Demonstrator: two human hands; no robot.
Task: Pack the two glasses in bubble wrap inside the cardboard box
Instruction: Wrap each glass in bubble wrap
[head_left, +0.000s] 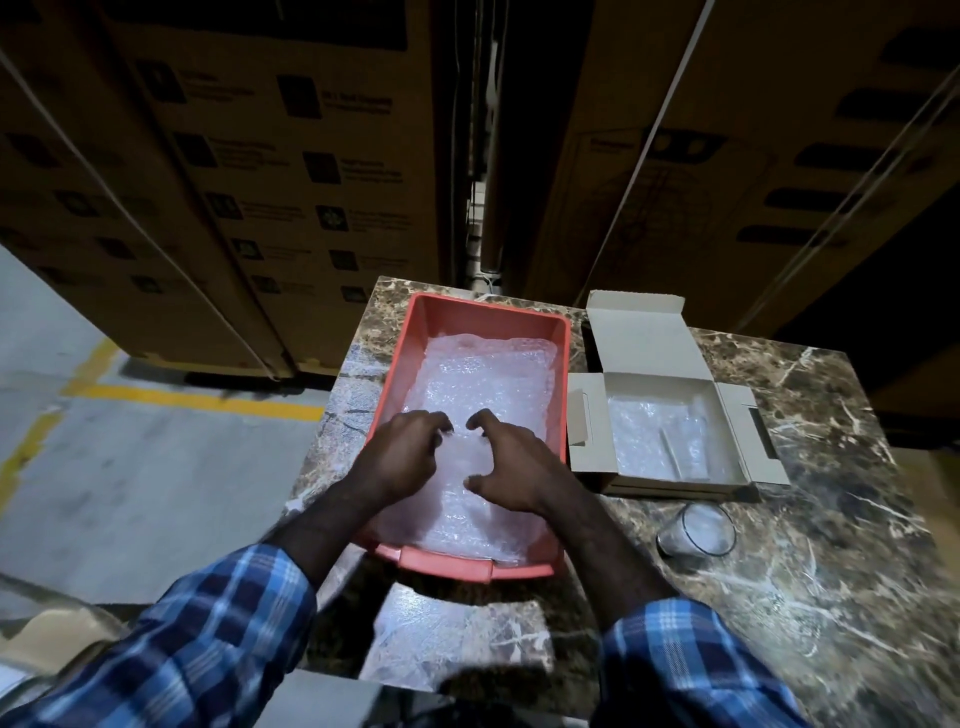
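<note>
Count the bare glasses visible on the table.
1: a glass on the table, in front of the box. Another may be hidden in the box's wrap.

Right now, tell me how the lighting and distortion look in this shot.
Head view: dim overall, stacked cartons nearly black; the bubble wrap in the red tray glares white; wide-angle bending curves the straps; the clear glass is faint.

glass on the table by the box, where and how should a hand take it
Grip the glass round its side wall, coming from above and the near right. It seems to stand upright with its rim open to the camera, apart from the cardboard box, so its near and right sides look free.
</note>
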